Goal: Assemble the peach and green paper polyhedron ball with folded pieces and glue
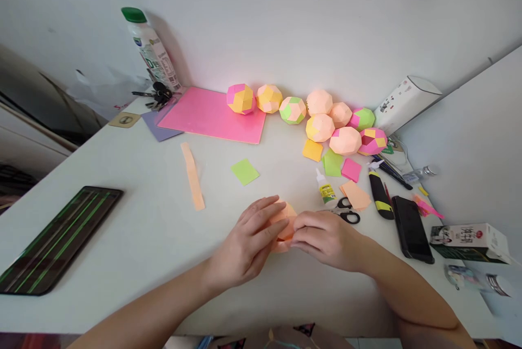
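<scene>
A peach-coloured folded-paper ball sits between my two hands near the front of the table, with a dark gap in its lower side. My left hand is curled over its left side, fingers resting on the paper. On the right, my right hand pinches the ball's edge between thumb and fingers. Much of the ball is hidden behind my fingers. Just beyond my right hand lie black-handled scissors, a small glue bottle and peach paper pieces. A green paper square lies beyond my left hand.
Several finished paper balls line the wall. At the back left are a pink sheet and a bottle. A peach strip and dark tray lie left; a cutter, phone and carton lie right.
</scene>
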Demonstrator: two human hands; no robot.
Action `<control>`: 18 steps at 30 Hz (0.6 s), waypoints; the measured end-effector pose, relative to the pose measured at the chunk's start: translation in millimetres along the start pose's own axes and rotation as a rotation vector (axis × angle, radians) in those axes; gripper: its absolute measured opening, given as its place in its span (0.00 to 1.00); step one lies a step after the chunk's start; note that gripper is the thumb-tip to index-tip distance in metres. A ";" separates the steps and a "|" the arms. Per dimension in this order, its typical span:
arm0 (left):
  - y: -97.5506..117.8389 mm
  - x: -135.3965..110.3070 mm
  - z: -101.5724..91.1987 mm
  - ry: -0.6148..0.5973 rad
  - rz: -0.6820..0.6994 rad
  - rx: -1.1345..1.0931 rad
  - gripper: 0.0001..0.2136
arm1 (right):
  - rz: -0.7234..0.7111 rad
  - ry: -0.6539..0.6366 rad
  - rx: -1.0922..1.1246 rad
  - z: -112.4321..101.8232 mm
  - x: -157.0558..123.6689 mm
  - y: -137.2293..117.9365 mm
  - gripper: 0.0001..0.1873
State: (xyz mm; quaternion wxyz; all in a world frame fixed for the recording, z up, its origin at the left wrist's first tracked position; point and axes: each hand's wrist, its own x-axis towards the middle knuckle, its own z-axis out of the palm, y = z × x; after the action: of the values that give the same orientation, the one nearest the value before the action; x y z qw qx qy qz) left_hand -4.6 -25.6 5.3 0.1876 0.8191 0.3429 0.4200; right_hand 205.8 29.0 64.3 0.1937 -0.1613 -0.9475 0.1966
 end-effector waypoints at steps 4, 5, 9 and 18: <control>0.6 1.0 -1.9 -0.076 -0.011 0.045 0.26 | 0.050 -0.020 0.028 1.3 1.2 -2.1 0.13; 1.0 1.0 -1.6 -0.086 -0.029 0.063 0.25 | 0.076 -0.022 0.050 1.7 1.5 -2.4 0.12; 0.9 -1.5 3.6 -0.057 -0.087 0.138 0.36 | 0.159 0.010 0.157 5.0 3.3 -3.7 0.09; -11.7 -5.5 11.4 0.166 -0.134 0.120 0.36 | 0.265 0.065 0.219 15.5 2.0 -1.0 0.06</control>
State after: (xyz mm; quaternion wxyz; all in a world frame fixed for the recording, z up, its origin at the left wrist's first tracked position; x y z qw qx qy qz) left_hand -2.3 -21.7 -11.3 0.1366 0.7664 0.4358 0.4517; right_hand 197.2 24.1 52.2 0.2133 -0.2689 -0.8841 0.3171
